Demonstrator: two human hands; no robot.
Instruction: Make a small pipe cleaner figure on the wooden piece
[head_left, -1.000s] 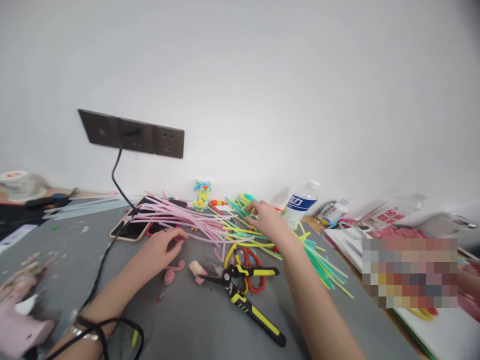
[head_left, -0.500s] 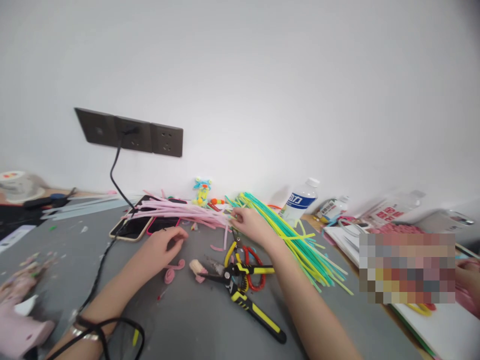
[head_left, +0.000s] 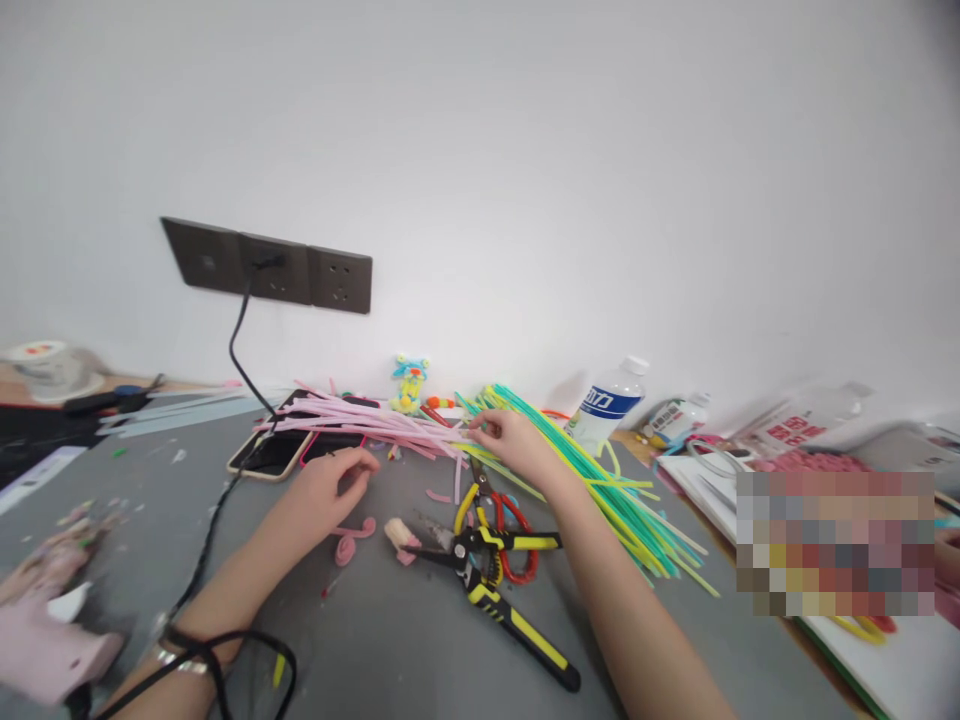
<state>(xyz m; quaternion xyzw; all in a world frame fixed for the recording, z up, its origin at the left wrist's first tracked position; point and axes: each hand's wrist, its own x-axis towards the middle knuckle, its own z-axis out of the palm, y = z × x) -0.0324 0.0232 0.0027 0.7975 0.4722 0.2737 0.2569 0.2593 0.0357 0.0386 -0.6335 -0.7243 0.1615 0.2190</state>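
Note:
My right hand (head_left: 514, 450) is closed in a pinch at the right ends of a bundle of pink pipe cleaners (head_left: 375, 418). Exactly which stems its fingertips hold is hard to see. Beside it, under the wrist, runs a bundle of green and yellow pipe cleaners (head_left: 622, 510). My left hand (head_left: 330, 495) hovers just in front of the pink bundle, fingers loosely curved and apart from the thumb, with nothing between them. Close to it lies a pink coiled pipe cleaner (head_left: 345, 550). Black-and-yellow pruning shears (head_left: 517, 630) rest between my forearms, beside red-handled scissors (head_left: 523, 570).
A black cable (head_left: 206, 530) drops from the wall socket (head_left: 341, 280) and loops over my left wrist. Phones (head_left: 266, 457) lie under the pink stems. A pink glue gun (head_left: 60, 640) is at lower left, a bottle (head_left: 611, 400) at the wall. Another person's hand (head_left: 949, 560) shows far right.
The whole view has shifted slightly, so things sit a little further right. My right hand stays by the pink ends, and a yellow-green stem now shows beneath it. My left hand looks much the same.

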